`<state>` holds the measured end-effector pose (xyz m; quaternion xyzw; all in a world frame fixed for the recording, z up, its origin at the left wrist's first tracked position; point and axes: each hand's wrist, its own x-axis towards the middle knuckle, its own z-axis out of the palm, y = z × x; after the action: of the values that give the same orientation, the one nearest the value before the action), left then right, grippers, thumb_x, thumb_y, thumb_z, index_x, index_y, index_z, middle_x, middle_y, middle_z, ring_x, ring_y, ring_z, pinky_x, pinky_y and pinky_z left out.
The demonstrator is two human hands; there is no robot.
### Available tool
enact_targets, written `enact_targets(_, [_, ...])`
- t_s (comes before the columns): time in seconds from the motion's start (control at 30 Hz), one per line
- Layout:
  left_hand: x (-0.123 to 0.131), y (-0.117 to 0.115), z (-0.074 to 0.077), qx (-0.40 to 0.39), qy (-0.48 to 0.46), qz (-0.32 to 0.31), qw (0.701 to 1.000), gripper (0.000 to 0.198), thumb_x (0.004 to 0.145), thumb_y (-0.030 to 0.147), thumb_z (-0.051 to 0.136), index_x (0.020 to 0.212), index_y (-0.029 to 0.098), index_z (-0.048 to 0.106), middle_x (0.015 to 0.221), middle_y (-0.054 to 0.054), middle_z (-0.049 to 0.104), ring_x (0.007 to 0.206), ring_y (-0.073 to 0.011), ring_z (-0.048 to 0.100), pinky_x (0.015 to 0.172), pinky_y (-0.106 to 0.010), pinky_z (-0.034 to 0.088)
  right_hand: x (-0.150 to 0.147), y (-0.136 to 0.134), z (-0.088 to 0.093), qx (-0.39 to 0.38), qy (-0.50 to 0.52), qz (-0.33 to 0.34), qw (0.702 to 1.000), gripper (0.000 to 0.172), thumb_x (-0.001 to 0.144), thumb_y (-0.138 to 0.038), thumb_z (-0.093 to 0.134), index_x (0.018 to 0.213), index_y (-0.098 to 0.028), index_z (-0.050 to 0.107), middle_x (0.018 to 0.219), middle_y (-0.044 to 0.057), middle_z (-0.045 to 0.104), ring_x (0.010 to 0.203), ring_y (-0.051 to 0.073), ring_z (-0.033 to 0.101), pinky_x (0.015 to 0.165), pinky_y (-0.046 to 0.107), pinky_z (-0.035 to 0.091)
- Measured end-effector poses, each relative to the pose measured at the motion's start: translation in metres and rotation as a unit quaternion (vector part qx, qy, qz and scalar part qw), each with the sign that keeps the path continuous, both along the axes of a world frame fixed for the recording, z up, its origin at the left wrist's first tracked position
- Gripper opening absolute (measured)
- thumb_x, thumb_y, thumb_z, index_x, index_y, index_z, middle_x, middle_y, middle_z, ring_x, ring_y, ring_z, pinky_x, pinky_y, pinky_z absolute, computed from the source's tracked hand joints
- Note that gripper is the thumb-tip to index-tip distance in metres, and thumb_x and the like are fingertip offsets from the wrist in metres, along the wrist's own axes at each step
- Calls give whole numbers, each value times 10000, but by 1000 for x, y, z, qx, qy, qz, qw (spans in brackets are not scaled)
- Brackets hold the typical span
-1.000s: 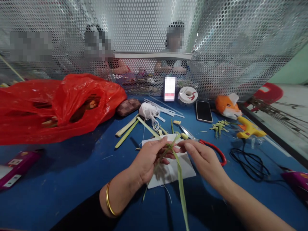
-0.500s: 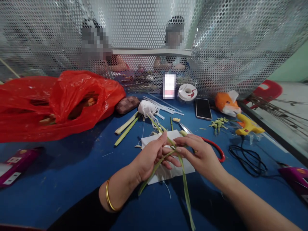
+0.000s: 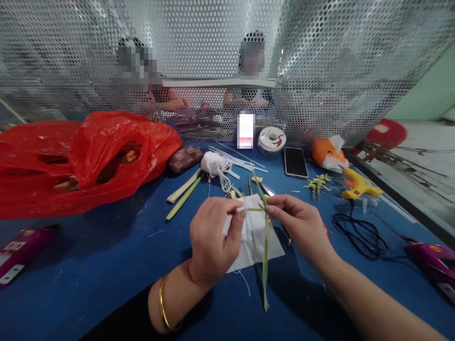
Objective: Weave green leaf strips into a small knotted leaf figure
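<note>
Over the blue table, my left hand [image 3: 213,237] is closed, pinching the end of a thin green leaf strip [image 3: 265,251] near its fingertips. My right hand [image 3: 296,225] pinches the same strip where it crosses, with one long end hanging down toward me and a short end pointing up. Under both hands lies a white sheet [image 3: 254,239]. Scissors with red handles [image 3: 325,229] are mostly hidden behind my right hand.
A red plastic bag [image 3: 78,156] fills the left. Green stalks [image 3: 183,189], a white thread bundle [image 3: 213,165], a phone [image 3: 293,162], a yellow glue gun [image 3: 357,185] with its black cord [image 3: 360,234], a tape roll [image 3: 272,139] and a perforated metal screen [image 3: 320,71] surround the work. People sit behind the screen.
My hands have lifted and drawn slightly apart, pulling the strip taut between them. The long end now hangs straight down instead of slanting, and my left hand has turned its back to me.
</note>
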<state>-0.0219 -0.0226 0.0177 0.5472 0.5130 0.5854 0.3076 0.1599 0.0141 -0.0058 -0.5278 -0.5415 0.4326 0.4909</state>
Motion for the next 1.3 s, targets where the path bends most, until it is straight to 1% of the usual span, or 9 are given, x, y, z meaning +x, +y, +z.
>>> enact_targets(0.1, [4, -4, -4, -39, 75, -75, 994, 47, 780, 255, 735, 733, 250, 740, 719, -30, 698, 704, -183, 588, 779, -294, 428, -3, -3, 0, 7, 13, -17, 1000, 246, 729, -374, 756, 872, -176, 723, 692, 25, 699, 619, 155, 607, 605, 304, 493])
enact_targets(0.17, [8, -1, -11, -93, 71, -86, 989, 101, 809, 313, 718, 883, 245, 720, 805, -33, 728, 768, -193, 638, 759, -296, 448, -6, -5, 0, 11, 13, -20, 1000, 248, 731, -366, 751, 890, -179, 711, 688, 21, 695, 621, 160, 617, 622, 318, 513])
enact_targets(0.27, [13, 6, -22, -177, -31, -115, 977, 354, 776, 352, 755, 1084, 233, 627, 866, -39, 743, 817, -207, 678, 728, -297, 480, -12, -9, -1, 14, 23, -18, 999, 246, 722, -345, 750, 899, -185, 689, 673, 8, 686, 603, 161, 630, 637, 334, 547])
enact_targets(0.43, [18, 11, -27, -265, -199, -122, 936, 385, 691, 316, 822, 952, 180, 575, 744, -19, 700, 711, -179, 675, 712, -295, 489, -18, -13, -4, 14, 49, -9, 999, 253, 711, -328, 752, 901, -181, 673, 661, 9, 696, 577, 163, 649, 623, 330, 573])
enact_targets(0.63, [19, 9, -20, -260, -254, -118, 924, 543, 670, 256, 831, 1177, 184, 651, 927, -19, 713, 685, -115, 645, 665, -241, 480, -21, -18, -8, -1, 26, 59, 998, 215, 781, -343, 694, 920, -185, 652, 643, -2, 701, 582, 158, 654, 618, 303, 554])
enact_targets(0.8, [17, 7, -17, -276, -221, -179, 918, 457, 813, 263, 713, 1264, 225, 656, 914, -28, 750, 684, -115, 677, 643, -224, 471, -20, -21, -12, 10, -44, 53, 998, 197, 835, -352, 651, 938, -193, 598, 615, -27, 665, 549, 139, 623, 582, 271, 503])
enact_targets(0.9, [14, 9, -19, -286, -205, -217, 910, 378, 827, 243, 703, 1204, 206, 701, 847, -35, 753, 670, -113, 672, 619, -210, 468, -17, -23, -10, 51, -125, 60, 989, 131, 864, -316, 614, 920, -201, 583, 603, -36, 635, 546, 136, 605, 562, 262, 470])
enact_targets(1.07, [7, 18, -17, -319, -295, -150, 888, 132, 836, 186, 689, 941, 146, 758, 871, -55, 755, 601, -75, 638, 550, -172, 456, -11, -22, -3, 129, -244, 90, 957, 264, 861, -350, 658, 1068, -198, 600, 777, 9, 685, 639, 155, 633, 578, 266, 463])
enact_targets(1.3, [-5, 28, -6, -331, -394, -127, 848, 79, 866, 167, 668, 890, 144, 739, 877, -54, 767, 551, -69, 642, 475, -149, 456, -1, -20, 4, 207, -294, 107, 927, 105, 913, -281, 587, 932, -194, 642, 749, 20, 683, 645, 156, 624, 594, 268, 459])
